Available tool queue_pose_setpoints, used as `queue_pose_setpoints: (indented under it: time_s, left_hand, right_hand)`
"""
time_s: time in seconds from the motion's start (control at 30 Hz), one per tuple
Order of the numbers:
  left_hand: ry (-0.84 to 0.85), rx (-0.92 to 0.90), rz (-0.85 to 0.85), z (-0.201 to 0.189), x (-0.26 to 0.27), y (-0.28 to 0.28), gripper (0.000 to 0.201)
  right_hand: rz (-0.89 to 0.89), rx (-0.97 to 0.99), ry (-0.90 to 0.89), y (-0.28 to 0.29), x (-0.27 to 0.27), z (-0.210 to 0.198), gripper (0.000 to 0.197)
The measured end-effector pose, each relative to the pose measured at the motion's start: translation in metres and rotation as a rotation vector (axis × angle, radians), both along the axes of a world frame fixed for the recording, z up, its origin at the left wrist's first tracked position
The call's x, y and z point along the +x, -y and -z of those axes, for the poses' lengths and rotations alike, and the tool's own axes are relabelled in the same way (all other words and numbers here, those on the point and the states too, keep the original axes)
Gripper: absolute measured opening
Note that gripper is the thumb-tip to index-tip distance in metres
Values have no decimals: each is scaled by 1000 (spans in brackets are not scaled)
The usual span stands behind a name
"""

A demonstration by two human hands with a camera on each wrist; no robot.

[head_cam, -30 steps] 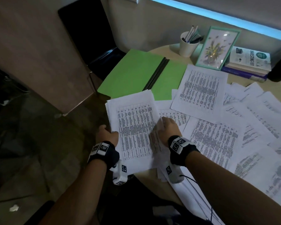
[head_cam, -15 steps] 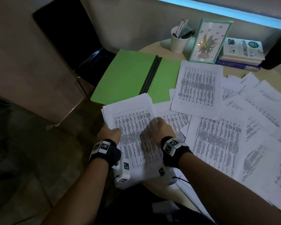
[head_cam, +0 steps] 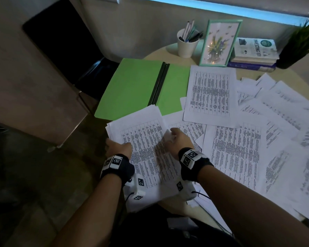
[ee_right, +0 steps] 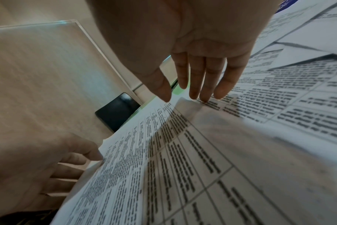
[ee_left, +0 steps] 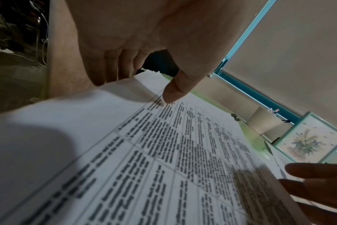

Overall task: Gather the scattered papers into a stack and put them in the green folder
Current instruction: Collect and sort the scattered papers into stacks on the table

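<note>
A stack of printed papers (head_cam: 143, 148) lies at the table's near left edge, overhanging it. My left hand (head_cam: 118, 146) pinches the stack's left edge, thumb (ee_left: 173, 91) on top and fingers beneath. My right hand (head_cam: 172, 137) has straight fingers (ee_right: 196, 85) whose tips touch the stack's right edge, where a sheet corner curls up. The green folder (head_cam: 136, 86) lies open just beyond the stack, its dark spine in the middle. Several loose printed sheets (head_cam: 235, 150) are spread over the table to the right, one (head_cam: 210, 93) overlapping the folder's right half.
At the back of the round table (head_cam: 168, 52) stand a white cup of pens (head_cam: 187, 45), a framed flower picture (head_cam: 219, 43), stacked books (head_cam: 255, 52) and a potted plant (head_cam: 300, 45). A black chair (head_cam: 61, 41) stands behind the folder, floor to the left.
Both hands stay at the stack's two sides. The stack has slid slightly toward me, and a sheet corner now curls up at my right fingertips.
</note>
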State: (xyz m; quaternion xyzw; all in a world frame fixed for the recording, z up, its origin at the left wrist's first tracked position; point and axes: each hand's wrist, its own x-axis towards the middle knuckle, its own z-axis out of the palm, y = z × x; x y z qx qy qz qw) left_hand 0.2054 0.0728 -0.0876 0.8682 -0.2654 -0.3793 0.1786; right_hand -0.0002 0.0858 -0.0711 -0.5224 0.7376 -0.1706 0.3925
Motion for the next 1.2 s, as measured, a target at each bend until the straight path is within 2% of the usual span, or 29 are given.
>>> queue_pose_setpoints:
  time_s: [0.13, 0.27, 0.37, 0.43, 0.5, 0.6, 0.7, 0.77, 0.83, 1.0, 1.03, 1.13, 1.2]
  left_hand:
    - [77, -65, 20, -12, -9, -4, 87]
    - [86, -347, 69, -23, -32, -5, 75]
    - [-29, -498, 165, -39, -68, -6, 51]
    - [-121, -531, 276, -49, -99, -10, 38]
    - [-194, -471, 430, -51, -130, -15, 37]
    - [-335, -229, 652, -44, -182, -31, 51]
    - [-206, -80, 834, -26, -218, -53, 71]
    - [-156, -86, 819, -19, -232, -65, 77]
    - [-203, -75, 758, -15, -239, -69, 78]
    - [-242, -60, 664, -17, -237, -68, 76]
    - [-248, -42, 651, -17, -234, -67, 72]
    - [-256, 9, 640, -13, -225, -67, 51]
    - [-268, 4, 629, -8, -221, -66, 36]
  right_hand:
    - [-10, 30, 16, -3, -10, -3, 45]
    - [42, 20, 61, -9, -35, -11, 48]
    - [108, -25, 39, -20, -75, -18, 50]
    - [206, -52, 15, -32, -111, -21, 50]
    - [346, -45, -3, -47, -147, -20, 50]
    - [546, -3, -116, -76, -201, -15, 55]
    - [652, 91, -156, -95, -233, -9, 56]
    - [652, 188, -88, -101, -240, -6, 69]
    - [635, 218, -36, -103, -239, -4, 78]
    - [762, 155, 125, -105, -232, -1, 75]
    - [777, 150, 144, -105, -231, 0, 71]
    - [777, 110, 134, -106, -236, -1, 40]
    - [818, 75, 128, -108, -246, -6, 31]
